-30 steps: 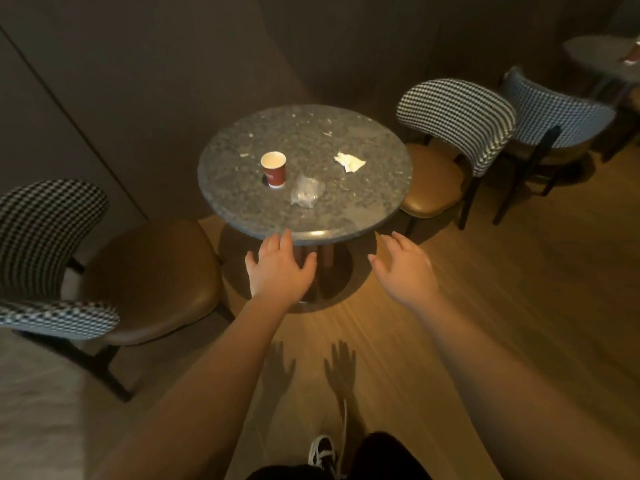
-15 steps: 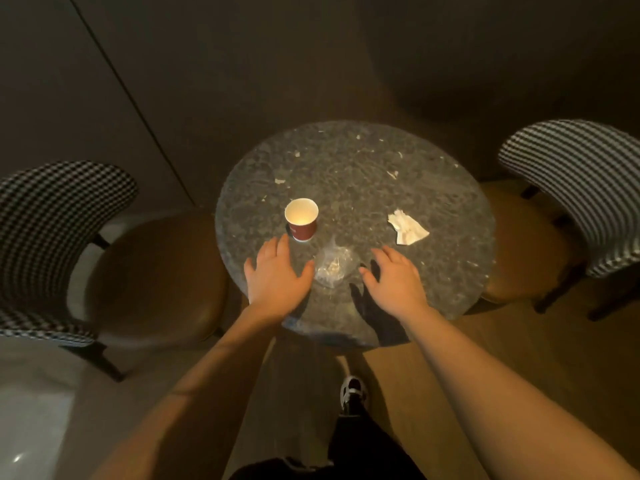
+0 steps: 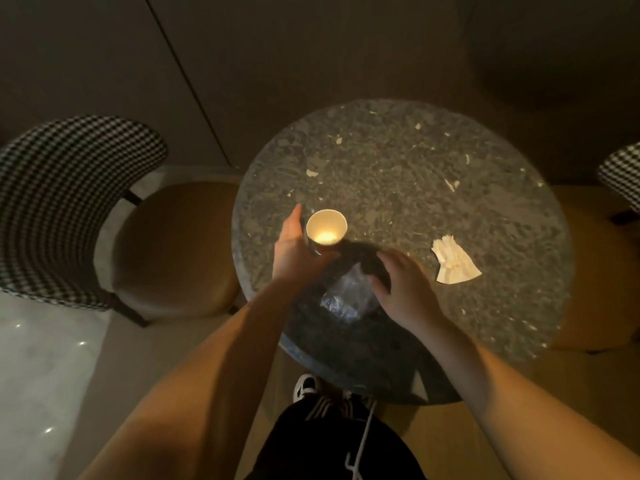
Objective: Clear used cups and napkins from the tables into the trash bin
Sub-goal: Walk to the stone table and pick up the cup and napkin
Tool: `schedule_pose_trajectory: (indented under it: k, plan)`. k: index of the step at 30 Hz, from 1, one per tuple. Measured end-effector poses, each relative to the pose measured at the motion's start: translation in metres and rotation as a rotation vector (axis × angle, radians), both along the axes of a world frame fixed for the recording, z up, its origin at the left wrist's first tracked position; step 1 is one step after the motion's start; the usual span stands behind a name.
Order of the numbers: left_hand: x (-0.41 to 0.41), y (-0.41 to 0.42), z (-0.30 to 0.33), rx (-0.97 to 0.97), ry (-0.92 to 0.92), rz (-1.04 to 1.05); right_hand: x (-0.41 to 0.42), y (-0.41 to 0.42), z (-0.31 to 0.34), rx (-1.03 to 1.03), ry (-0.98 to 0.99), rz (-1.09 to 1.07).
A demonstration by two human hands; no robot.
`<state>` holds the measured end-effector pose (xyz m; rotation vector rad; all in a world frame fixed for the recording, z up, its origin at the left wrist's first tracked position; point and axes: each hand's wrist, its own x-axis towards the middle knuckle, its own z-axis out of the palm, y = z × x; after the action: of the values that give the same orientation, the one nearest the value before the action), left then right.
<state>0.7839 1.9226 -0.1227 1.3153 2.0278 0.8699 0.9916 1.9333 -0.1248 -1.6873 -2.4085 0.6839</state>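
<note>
So left hand (image 3: 294, 247) spread beside cup (image 3: 326, 227), not gripping | right hand (image 3: 403, 282) loosely over plastic wrap (image 3: 346, 296), holding nothing | wrap cup low, don't tip it

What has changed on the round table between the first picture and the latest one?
Both hands moved forward from the near edge over the table. The left hand now reaches beside the paper cup; the right hand reaches the clear plastic wrapper. Neither clearly grips yet. Cup, wrapper and crumpled napkin stayed put.

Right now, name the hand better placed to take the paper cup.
Left. The left hand sits open right beside the paper cup; the right hand is over the clear plastic wrapper.
</note>
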Motion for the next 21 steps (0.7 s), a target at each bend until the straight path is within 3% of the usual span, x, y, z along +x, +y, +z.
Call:
schedule_pose_trajectory:
  k: [9,13,17,21]
  plan:
    - [0.005,0.02,-0.036,0.076,-0.127,0.082,-0.01,-0.024,-0.023,0.07,0.116,0.178]
    - [0.006,0.03,-0.036,0.079,-0.153,0.115,-0.01,-0.035,-0.039,0.056,0.006,0.287]
    - [0.001,0.035,-0.032,0.103,-0.131,0.121,-0.007,-0.036,-0.054,0.057,-0.077,0.263]
    - [0.002,0.037,-0.025,0.106,-0.119,0.094,-0.003,-0.028,-0.053,0.079,-0.009,0.181]
